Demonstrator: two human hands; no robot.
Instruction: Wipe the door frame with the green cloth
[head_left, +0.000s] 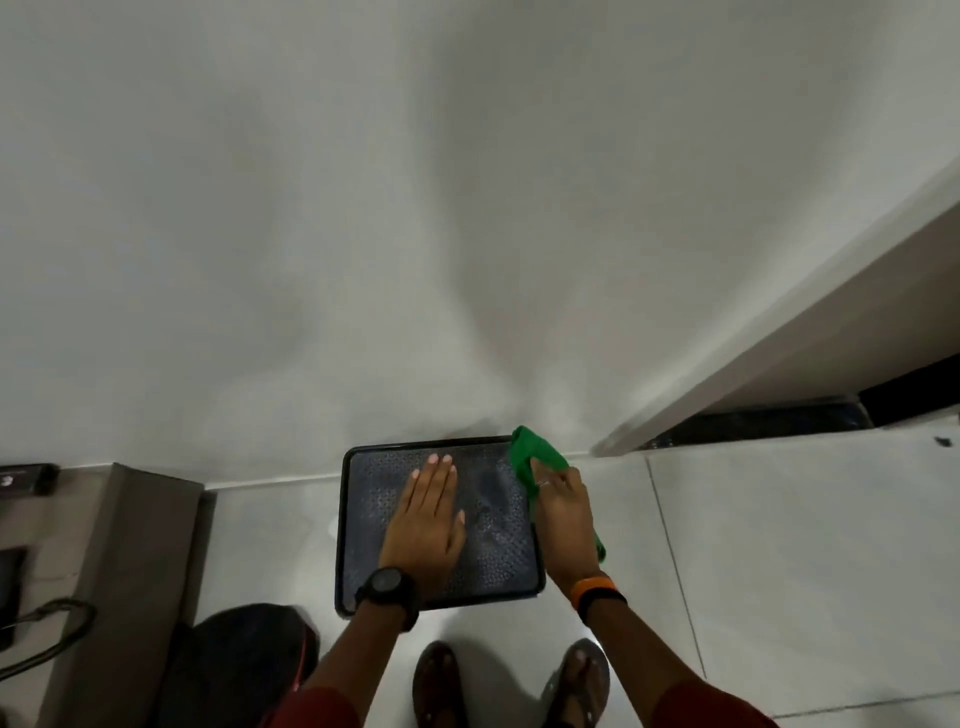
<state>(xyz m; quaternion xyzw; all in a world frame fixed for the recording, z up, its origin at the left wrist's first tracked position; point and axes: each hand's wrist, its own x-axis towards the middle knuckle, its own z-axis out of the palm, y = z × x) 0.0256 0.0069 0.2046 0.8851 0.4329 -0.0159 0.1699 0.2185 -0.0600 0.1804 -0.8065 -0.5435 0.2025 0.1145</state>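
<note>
My right hand (563, 519) grips the green cloth (535, 457), bunched, with one end sticking up past my fingers and a bit showing below my palm. My left hand (428, 512) is flat with fingers together, palm turned away from me, holding nothing. Both hands are raised in front of the white wall (363, 234), and seen from above they overlap a dark tray-like mat on the floor. The door frame (779, 358) is a pale upright running diagonally at the right, apart from the cloth.
A dark perforated mat (498, 566) lies on the tiled floor against the wall. My sandalled feet (436, 680) stand just behind it. A grey cabinet (135, 561) and a dark bag (249, 654) are at the left. Beyond the door frame lies a dark threshold (769, 421).
</note>
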